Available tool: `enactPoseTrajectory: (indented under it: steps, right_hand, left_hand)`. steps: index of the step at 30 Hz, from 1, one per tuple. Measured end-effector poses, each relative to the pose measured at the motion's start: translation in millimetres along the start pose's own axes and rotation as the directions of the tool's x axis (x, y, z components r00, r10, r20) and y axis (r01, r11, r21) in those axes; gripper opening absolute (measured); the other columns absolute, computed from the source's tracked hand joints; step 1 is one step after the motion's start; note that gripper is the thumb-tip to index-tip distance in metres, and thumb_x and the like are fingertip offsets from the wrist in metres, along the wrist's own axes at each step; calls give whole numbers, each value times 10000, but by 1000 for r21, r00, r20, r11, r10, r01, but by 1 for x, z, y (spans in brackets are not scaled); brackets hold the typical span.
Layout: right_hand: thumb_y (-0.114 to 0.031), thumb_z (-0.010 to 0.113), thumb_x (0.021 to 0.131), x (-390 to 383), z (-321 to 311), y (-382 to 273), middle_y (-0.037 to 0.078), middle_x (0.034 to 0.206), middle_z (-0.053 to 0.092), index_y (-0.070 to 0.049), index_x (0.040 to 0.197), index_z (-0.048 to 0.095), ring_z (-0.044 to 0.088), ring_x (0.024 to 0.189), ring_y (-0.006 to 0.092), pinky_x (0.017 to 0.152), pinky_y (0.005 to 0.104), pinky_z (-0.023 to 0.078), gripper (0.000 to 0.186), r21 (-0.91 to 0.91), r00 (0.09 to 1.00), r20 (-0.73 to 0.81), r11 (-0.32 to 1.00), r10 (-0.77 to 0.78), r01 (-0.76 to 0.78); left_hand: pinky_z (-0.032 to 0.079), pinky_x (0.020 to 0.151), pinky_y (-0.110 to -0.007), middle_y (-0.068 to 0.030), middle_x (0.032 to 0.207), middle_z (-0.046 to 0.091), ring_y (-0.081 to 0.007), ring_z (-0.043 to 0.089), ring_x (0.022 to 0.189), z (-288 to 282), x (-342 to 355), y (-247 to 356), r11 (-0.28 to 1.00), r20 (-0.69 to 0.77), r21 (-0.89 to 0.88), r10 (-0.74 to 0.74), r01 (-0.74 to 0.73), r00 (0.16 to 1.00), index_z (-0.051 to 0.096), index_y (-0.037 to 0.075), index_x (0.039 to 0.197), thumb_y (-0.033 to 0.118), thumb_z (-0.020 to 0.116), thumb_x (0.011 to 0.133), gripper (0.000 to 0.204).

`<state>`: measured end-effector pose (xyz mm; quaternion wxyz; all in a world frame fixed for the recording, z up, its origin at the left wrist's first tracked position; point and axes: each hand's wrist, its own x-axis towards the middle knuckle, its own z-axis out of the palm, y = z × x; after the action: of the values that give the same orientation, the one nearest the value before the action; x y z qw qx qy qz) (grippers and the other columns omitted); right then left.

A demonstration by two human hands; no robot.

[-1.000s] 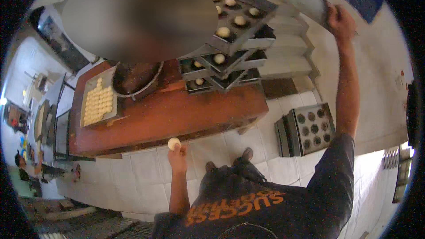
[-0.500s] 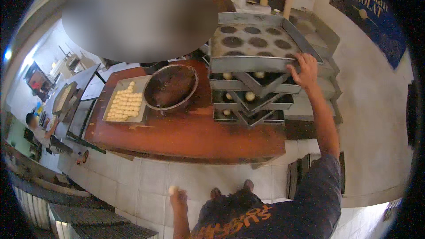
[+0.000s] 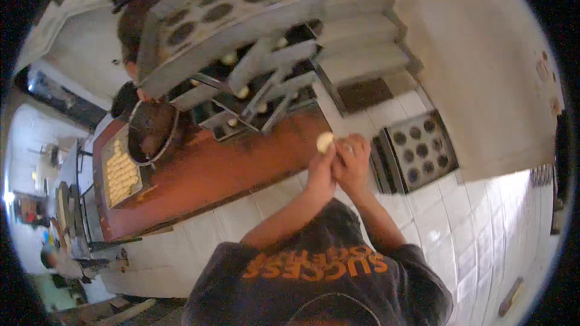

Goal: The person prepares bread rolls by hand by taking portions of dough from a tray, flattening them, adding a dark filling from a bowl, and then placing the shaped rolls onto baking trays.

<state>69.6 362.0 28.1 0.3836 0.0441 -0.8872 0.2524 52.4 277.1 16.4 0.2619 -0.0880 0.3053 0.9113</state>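
My two hands meet in front of my chest, off the near right end of the red-brown table (image 3: 211,181). Pinched in the fingertips of my left hand (image 3: 322,172) is a small pale dough ball (image 3: 325,141). Right beside it, my right hand (image 3: 352,160) is closed with bent fingers touching the left; whatever lies inside them is hidden. Ahead stands a stack of metal trays (image 3: 223,42), the top one with round dark hollows and the lower ones set crosswise, with dough balls inside.
A tray of dough pieces (image 3: 124,175) and a large dark round basin (image 3: 154,131) sit on the table's left part. Behind the stack a person (image 3: 136,24) stands. On the tiled floor at right is a hollowed tray (image 3: 420,151), near steps (image 3: 356,42).
My right hand has left the tray stack's top edge and come down to my left hand. The left hand has risen with the dough ball. My view has turned to the right.
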Motion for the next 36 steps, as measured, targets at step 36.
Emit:
enactPoseTrajectory:
  steps: [36]
  right_hand:
    - [-43, 653, 615, 59, 55, 75, 112, 840, 581, -31, 810, 589, 543, 829, 308, 714, 376, 457, 205, 440, 986, 21, 888, -164, 138]
  left_hand:
    - [450, 720, -243, -39, 938, 592, -124, 556, 833, 14, 64, 20, 965, -260, 175, 235, -194, 937, 545, 27, 990, 182, 552, 845, 213]
